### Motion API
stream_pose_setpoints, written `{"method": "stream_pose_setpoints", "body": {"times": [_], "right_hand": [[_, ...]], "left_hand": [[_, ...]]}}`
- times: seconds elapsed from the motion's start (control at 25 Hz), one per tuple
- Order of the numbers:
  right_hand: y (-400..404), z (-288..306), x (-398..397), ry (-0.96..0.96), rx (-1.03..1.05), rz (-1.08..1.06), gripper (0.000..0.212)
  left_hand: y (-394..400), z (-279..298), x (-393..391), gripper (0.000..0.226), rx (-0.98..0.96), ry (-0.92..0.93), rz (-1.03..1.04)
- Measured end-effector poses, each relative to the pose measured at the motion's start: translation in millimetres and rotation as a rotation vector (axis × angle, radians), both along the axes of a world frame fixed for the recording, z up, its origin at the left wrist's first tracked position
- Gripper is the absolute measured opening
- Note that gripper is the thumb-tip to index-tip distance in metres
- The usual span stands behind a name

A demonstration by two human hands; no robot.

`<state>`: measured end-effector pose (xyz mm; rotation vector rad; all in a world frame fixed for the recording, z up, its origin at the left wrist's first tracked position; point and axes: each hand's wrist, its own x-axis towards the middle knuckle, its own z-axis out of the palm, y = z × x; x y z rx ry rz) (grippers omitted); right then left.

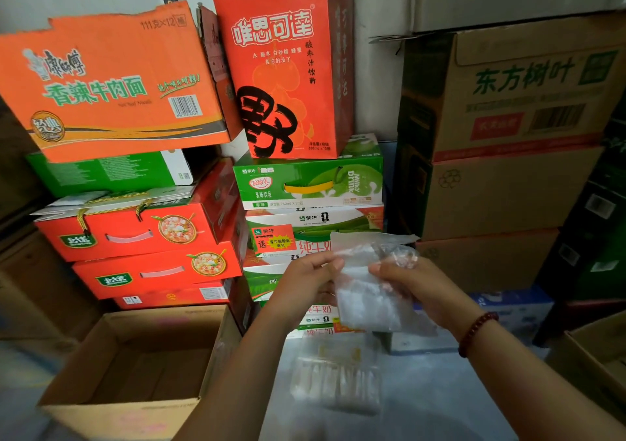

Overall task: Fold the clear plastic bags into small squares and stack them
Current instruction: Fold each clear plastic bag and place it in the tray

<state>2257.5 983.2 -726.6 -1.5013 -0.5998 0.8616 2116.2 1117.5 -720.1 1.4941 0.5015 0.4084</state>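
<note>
Bare forearms, no sleeves; dark red bead bracelet [477, 333] on R wrist, hands otherwise unadorned.

The plastic bag [369, 291] is clear and whitish; the noodle carton [108, 84] is orange with green letters; the bead bracelet [476, 334] is dark red.

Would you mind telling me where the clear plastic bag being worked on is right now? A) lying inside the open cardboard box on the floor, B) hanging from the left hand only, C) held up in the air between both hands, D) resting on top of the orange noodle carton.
C: the left hand and the right hand each grip a side of the clear plastic bag, holding it up in front of the stacked cartons.
</note>
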Motion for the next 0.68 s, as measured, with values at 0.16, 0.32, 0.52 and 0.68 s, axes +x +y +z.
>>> {"method": "stream_pose_setpoints", "body": {"times": [0.16,0.32,0.52,0.68], "right_hand": [[1.7,-2.3,-1.6,0.084,0.009,-0.007,0.02],[-0.4,-4.6,-0.9,0.08,-0.006,0.015,0.026],[-8.6,-1.2,9.4,0.143,0.154,0.1,0.031],[-18.7,6.9,21.1,0.095,0.168,0.094,0.018]], "left_hand": [[2.0,1.0,-1.7,0.019,-0.115,-0.097,-0.007],[2.1,4.2,-1.6,0.018,-0.245,-0.199,-0.001],[3.6,8.3,0.6,0.038,-0.305,-0.215,0.084],[8.8,8.8,2.7,0.044,-0.355,-0.233,0.191]]}}
